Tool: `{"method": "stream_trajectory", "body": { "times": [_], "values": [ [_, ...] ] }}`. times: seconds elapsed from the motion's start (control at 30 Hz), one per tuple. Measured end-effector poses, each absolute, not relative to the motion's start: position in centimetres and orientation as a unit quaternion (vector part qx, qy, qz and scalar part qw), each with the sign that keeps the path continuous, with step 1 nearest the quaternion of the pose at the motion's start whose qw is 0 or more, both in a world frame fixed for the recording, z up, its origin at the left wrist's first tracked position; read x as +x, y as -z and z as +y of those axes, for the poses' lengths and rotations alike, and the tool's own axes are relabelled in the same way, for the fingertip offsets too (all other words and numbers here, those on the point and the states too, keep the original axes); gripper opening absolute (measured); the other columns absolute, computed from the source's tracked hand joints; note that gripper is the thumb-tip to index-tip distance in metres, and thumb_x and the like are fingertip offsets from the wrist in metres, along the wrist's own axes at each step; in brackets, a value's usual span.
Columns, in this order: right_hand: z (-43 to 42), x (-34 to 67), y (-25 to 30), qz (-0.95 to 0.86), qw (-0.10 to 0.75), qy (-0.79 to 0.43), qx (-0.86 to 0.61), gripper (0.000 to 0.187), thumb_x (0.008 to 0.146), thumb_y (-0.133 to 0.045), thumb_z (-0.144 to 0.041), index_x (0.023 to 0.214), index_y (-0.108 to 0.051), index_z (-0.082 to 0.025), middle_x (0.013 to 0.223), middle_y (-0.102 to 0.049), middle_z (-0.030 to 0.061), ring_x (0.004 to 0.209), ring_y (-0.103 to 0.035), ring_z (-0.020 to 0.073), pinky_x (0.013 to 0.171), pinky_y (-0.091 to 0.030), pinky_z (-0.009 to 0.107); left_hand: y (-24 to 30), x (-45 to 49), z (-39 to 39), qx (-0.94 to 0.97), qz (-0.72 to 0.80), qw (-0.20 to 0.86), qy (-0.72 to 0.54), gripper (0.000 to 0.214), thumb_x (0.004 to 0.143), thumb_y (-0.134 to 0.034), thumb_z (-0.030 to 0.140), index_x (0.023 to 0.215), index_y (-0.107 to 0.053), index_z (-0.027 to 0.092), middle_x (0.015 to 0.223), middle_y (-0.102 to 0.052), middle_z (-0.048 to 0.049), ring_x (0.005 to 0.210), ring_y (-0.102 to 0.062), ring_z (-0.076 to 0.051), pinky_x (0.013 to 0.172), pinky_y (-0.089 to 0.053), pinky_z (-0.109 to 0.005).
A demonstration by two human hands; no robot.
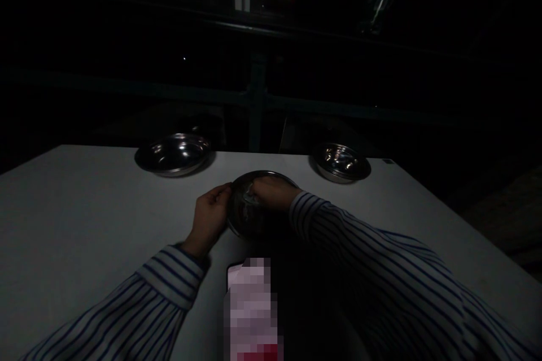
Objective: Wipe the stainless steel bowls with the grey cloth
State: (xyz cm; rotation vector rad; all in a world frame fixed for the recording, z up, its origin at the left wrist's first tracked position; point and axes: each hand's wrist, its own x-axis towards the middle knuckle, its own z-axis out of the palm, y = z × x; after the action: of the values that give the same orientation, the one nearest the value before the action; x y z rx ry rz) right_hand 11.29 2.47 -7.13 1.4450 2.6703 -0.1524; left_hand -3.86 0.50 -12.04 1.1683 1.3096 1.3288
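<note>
**Two hands on a steel bowl in poor light**

Both forearms, in striped sleeves (169, 276), reach forward from the near edge of the counter (84, 208) and meet at its middle. The left hand (210, 215) stands on its side, thumb uppermost, with its fingers closed around the left rim of a steel bowl (248, 220). The right hand (273, 192) comes in from the right with the wrist bent and lies knuckles-up over the bowl's far rim. Its fingers curl down onto a pale wad (249, 198) inside, but whether they grip it or only press on it cannot be told.

The bowl is shallow, round and dull grey. It is tilted up towards the camera, a little in from the far edge and midway between the side edges.

Two more metal bowls sit along the far edge, one towards the left corner (173, 153) and one towards the right corner (342, 162), both well apart from the hands. The held bowl's near side fades into shadow, the wad's material is unclear, and the room beyond the counter is almost black.
</note>
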Motion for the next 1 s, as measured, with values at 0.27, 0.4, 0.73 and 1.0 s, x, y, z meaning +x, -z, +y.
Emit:
{"method": "stream_trajectory", "body": {
  "times": [0.27,0.4,0.73,1.0],
  "values": [
    [2.5,12.4,6.9,0.870,0.067,0.040,0.486,0.022,0.080,-0.049,-0.016,0.093,-0.065,-0.011,0.101,-0.066,0.0145,0.094,-0.061,0.0236,0.075,-0.044,0.028,12.0,-3.9,0.5,0.487,0.542,0.436,-0.528,0.038,0.069,-0.060,0.034,0.097,-0.068,0.010,0.093,-0.071,-0.0111,0.084,-0.065,-0.023,0.075,-0.050,-0.032],
    [2.3,12.9,6.8,0.866,0.067,0.036,0.494,0.024,0.081,-0.049,-0.018,0.098,-0.064,-0.011,0.102,-0.065,0.0154,0.094,-0.061,0.0234,0.073,-0.044,0.027,12.1,-3.8,0.6,0.489,0.540,0.430,-0.533,0.038,0.069,-0.060,0.036,0.095,-0.068,0.010,0.091,-0.071,-0.0113,0.082,-0.065,-0.023,0.074,-0.050,-0.033],
    [2.8,13.7,7.0,0.885,0.057,0.049,0.459,0.021,0.080,-0.049,-0.018,0.091,-0.066,-0.015,0.095,-0.067,0.0112,0.089,-0.061,0.0199,0.073,-0.041,0.025,12.0,-4.3,0.5,0.489,0.541,0.439,-0.525,0.031,0.065,-0.059,0.033,0.086,-0.067,0.012,0.077,-0.070,-0.0071,0.071,-0.062,-0.019,0.065,-0.046,-0.028],
    [3.4,13.9,7.9,0.916,0.035,0.073,0.393,0.025,0.080,-0.047,-0.012,0.096,-0.066,-0.018,0.100,-0.066,0.0079,0.097,-0.057,0.0183,0.084,-0.037,0.027,12.1,-4.5,0.8,0.501,0.554,0.419,-0.517,0.036,0.069,-0.055,0.048,0.072,-0.064,0.013,0.062,-0.063,-0.0025,0.060,-0.055,-0.017,0.060,-0.041,-0.028]
  ]
}}
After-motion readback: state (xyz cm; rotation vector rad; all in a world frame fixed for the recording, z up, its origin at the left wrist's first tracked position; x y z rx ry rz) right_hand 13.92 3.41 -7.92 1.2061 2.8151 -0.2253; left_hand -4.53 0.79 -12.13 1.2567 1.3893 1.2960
